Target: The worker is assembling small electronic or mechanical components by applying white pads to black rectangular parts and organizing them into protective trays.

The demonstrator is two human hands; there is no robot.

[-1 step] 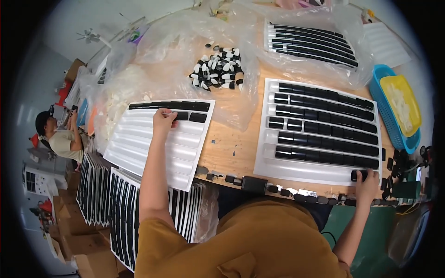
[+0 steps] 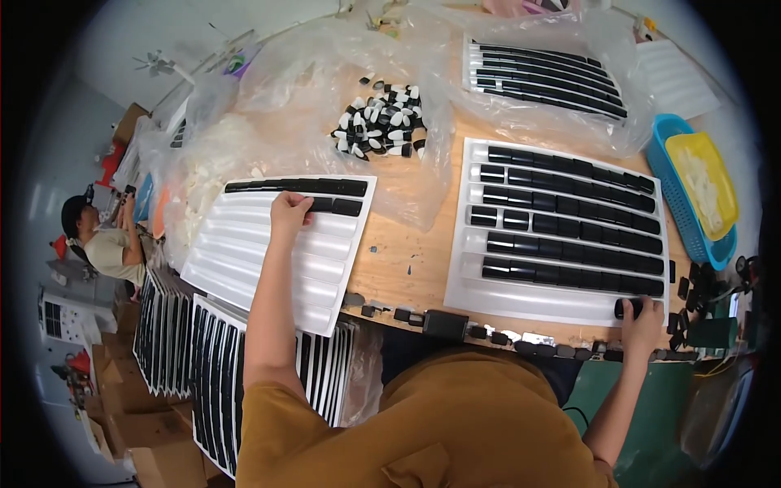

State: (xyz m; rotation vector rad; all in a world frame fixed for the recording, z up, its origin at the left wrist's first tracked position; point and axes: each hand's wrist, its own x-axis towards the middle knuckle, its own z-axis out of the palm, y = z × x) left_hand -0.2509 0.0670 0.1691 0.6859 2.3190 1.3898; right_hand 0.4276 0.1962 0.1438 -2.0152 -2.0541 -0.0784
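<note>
From my feed, the left hand [image 2: 290, 213] sits at about 9 o'clock from the middle, fingers curled down onto a small black rectangular cap [image 2: 320, 204] in the second groove of a white ribbed plastic tray [image 2: 244, 252], pinching or pressing it, can't tell which. That tray is mostly bare, just one full black row along its far edge plus a couple of pieces beside the fingers. Over at 4 o'clock the right hand [image 2: 643, 319] is closed around another small black cap [image 2: 625, 307] at the near right corner of a second white grooved tray [image 2: 464, 285], this one packed with rows of black pieces. Between the two trays is bare wooden tabletop [image 2: 407, 252]. At 12 o'clock there's a heap of loose black-and-white caps [image 2: 381, 122] on crinkly clear plastic sheeting [image 2: 285, 89]. A blue plastic basket [image 2: 675, 207] holding a yellow tray sits at 2 o'clock. Stacked filled trays [image 2: 195, 358] lean at 8 o'clock, and another person [image 2: 102, 240] sits way out at 9.
</note>
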